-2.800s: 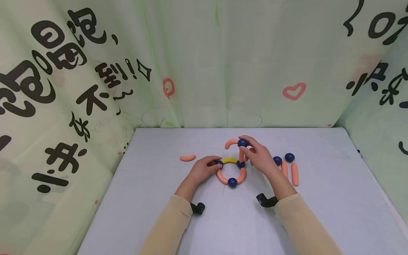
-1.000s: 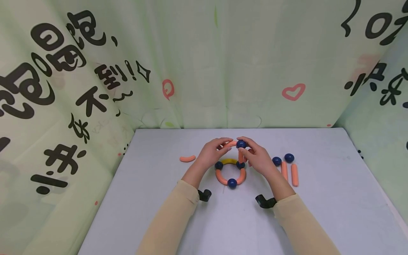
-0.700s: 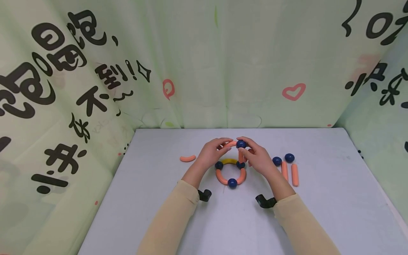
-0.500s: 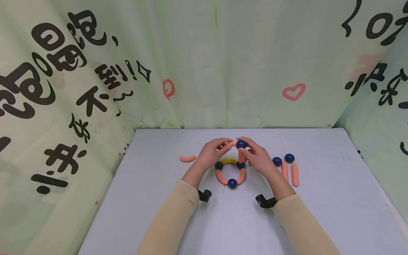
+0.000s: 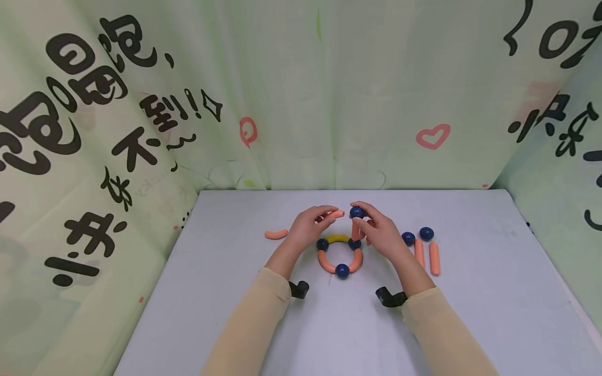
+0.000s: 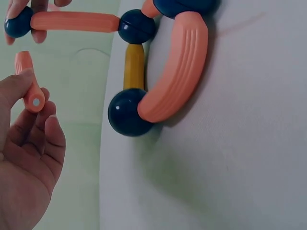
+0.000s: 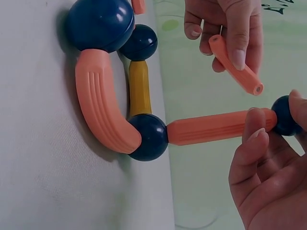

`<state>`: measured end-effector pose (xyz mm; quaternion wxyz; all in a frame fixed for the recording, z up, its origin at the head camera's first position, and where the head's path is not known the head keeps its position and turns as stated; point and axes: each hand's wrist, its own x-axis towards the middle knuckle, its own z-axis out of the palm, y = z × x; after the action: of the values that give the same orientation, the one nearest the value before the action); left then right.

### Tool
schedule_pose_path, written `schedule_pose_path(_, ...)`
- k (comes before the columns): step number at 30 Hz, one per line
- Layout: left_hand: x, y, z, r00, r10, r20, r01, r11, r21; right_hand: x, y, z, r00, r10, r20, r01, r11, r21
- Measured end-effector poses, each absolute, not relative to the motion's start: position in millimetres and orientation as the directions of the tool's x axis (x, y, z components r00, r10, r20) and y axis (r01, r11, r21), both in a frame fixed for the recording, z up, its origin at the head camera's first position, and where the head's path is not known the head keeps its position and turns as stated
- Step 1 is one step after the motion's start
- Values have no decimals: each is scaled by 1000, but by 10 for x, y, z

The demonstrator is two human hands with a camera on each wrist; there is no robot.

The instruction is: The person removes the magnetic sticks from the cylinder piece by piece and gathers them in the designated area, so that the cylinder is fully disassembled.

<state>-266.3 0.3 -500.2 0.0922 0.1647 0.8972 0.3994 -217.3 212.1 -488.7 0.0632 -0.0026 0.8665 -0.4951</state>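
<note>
Black "不" point(image 5: 134, 149) and "到" point(image 5: 162, 111) with exclamation mark point(image 5: 192, 102) on the pale green curtain point(image 5: 291, 94), beyond the table's point(image 5: 230, 235) back-left corner, red heart outline point(image 5: 433, 137) on curtain above table, other lettering unclear

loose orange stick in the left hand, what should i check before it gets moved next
1. Loose orange stick gripped by the left hand: ok, pinched between thumb and fingers.
2. Loose orange stick touching the raised blue ball: not ok, a gap shows.
3. Upright orange stick steadied by the right hand: ok, held near its top.
4. Upright orange stick meeting the lower blue ball: ok, they touch.
5. Ring closed: ok, no break shows.
6. Joints firm: cannot tell.
</note>
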Motion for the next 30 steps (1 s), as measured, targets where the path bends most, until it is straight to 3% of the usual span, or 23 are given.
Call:
schedule_pose_path(21, -2583, -392, -5243, -945, 316, -88, 146, 644, 751, -2168, 2141, -4922, -992, -66, -104, 60, 477, -877)
schedule_pose_path(30, -2504, -694, -5375, -953, 280, -120, 129, 728, 673, -2160, 2151, -4938, -993, -66, -98, 56, 467, -882)
